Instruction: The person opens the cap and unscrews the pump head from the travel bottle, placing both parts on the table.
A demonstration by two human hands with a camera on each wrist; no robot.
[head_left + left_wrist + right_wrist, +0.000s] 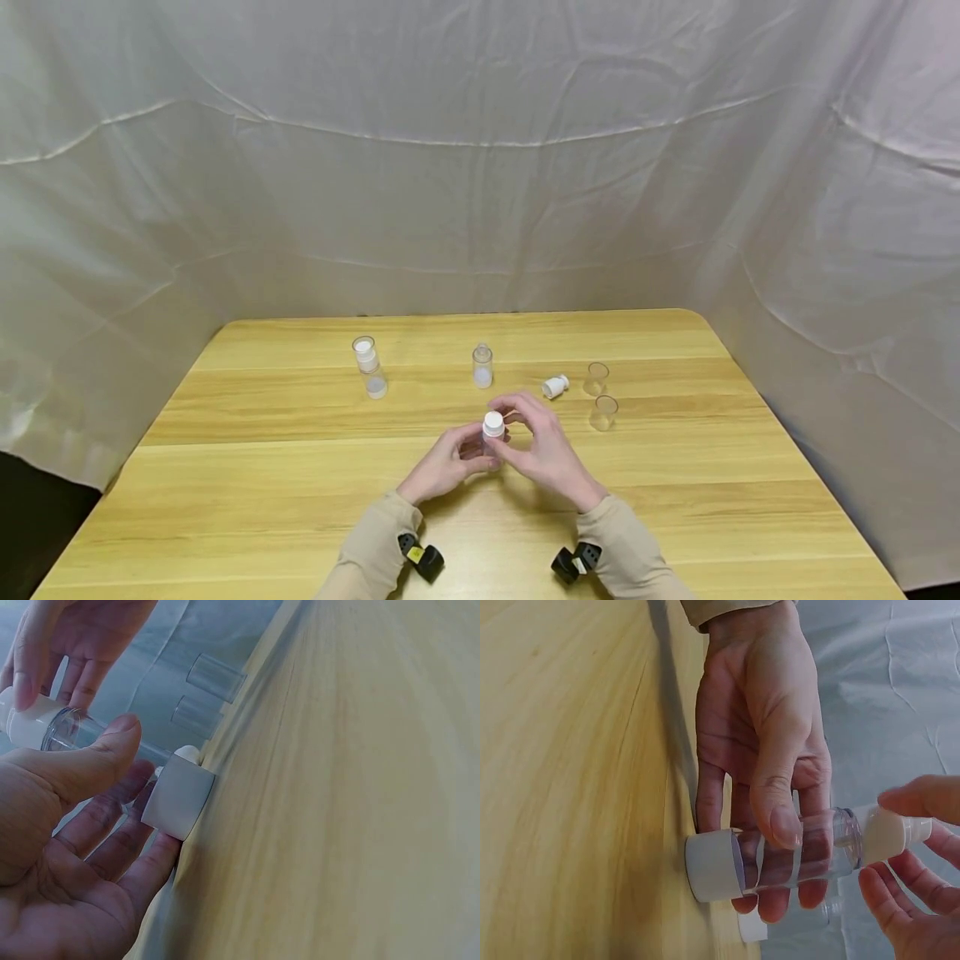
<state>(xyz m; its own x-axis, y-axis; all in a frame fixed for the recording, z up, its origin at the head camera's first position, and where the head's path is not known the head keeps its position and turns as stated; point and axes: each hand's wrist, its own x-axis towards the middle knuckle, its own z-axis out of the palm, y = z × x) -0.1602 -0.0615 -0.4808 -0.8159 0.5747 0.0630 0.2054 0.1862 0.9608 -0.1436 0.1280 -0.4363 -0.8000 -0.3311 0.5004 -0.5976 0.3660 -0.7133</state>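
Bottle [810, 864] upright mid-worktop [285, 492], well in from the back edge. We note left hand [444, 463] curled round its clear body, right hand [546, 450] pinching the white top [885, 834]. Uneven twisting, we judge, could seat that askew; slack left grip, spin the body.

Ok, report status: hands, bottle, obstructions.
Left hand gripping bottle. Right hand pinching its white top. Bottle upright. Nothing seen blocking; two clear cups apart, off right.

Three clear bottles [493, 428]: two towards the far edge of the worktop [262, 517], one nearer the front. Towards the far right corner: two loose caps [603, 415], one loose pump head [555, 387].
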